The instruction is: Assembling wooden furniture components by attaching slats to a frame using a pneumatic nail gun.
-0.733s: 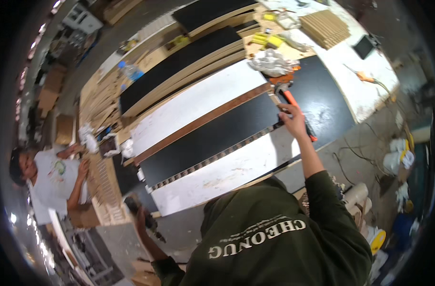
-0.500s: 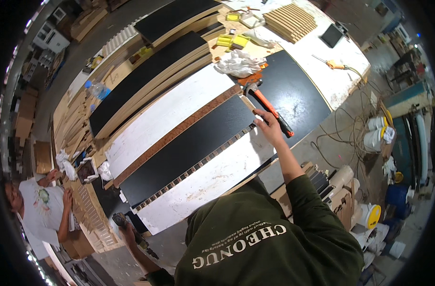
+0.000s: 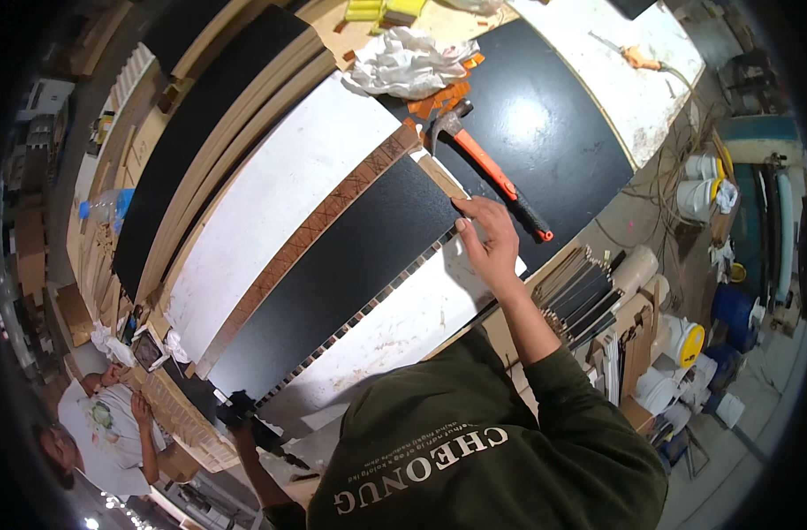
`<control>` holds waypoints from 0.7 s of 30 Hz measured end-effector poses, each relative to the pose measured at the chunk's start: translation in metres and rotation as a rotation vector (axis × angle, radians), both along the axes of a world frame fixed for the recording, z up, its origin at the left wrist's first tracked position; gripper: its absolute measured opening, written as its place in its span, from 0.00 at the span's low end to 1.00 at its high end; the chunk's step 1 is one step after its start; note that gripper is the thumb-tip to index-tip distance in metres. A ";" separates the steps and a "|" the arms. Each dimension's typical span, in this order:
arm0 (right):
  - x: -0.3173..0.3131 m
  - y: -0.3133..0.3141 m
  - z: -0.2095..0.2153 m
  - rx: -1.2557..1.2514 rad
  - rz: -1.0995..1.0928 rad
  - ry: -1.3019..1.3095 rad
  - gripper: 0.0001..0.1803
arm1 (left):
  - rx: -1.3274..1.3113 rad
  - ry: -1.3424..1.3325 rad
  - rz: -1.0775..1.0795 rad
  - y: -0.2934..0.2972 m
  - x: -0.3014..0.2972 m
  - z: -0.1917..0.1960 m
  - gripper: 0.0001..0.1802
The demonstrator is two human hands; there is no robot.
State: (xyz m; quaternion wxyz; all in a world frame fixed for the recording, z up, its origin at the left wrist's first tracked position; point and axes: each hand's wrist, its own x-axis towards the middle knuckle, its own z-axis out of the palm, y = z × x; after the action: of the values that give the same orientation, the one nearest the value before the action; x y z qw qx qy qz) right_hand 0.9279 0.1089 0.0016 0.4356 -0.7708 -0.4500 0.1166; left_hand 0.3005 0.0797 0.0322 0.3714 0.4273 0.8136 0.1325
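Note:
A black panel [image 3: 359, 247] lies in front of me, with a row of small dark and light blocks [image 3: 368, 311] along its near edge and a brown patterned strip [image 3: 333, 201] along its far edge. A pale wooden strip [image 3: 440, 175] crosses its right end. My right hand [image 3: 492, 234] has its thumb and fingers bent round the near end of that strip. A claw hammer [image 3: 484, 163] with an orange and black handle lies just beyond. Low at the left, my left hand [image 3: 246, 439] grips a black cordless drill [image 3: 260, 426] beside the panel's left end; its fingers are partly hidden.
White crumpled wrapping [image 3: 408, 64] and orange pieces [image 3: 443, 99] lie past the hammer. Stacked black-topped boards [image 3: 218, 124] stand at the far left. A corded orange-handled tool [image 3: 637, 57] rests at the far right. Another person [image 3: 112, 433] works at the lower left. Buckets [image 3: 697, 199] stand at right.
The view has come closer and shifted, so the boards and hammer appear larger. The drill in my left hand has turned and sits nearer the panel's end. My right hand stays at the strip.

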 end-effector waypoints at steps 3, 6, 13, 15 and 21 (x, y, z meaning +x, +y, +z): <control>0.003 0.003 0.002 0.007 0.034 -0.007 0.13 | -0.062 0.039 0.008 0.000 0.005 0.004 0.25; 0.004 0.003 -0.001 0.018 0.038 0.009 0.13 | -0.146 0.080 0.014 0.009 0.031 0.015 0.24; 0.002 0.005 -0.002 -0.028 0.049 0.012 0.13 | -0.162 0.050 0.204 -0.025 -0.049 -0.001 0.18; 0.003 0.003 -0.003 -0.041 0.035 0.000 0.13 | -0.153 0.080 0.223 -0.020 -0.031 0.000 0.16; 0.003 0.001 -0.003 -0.038 0.040 0.047 0.14 | -0.139 -0.015 0.275 -0.026 -0.036 -0.005 0.13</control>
State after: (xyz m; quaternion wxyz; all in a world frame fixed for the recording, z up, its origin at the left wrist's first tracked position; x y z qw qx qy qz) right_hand 0.9306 0.1103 -0.0017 0.4289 -0.7668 -0.4528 0.1520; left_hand 0.2645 0.0538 0.0277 0.3844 0.2841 0.8689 0.1285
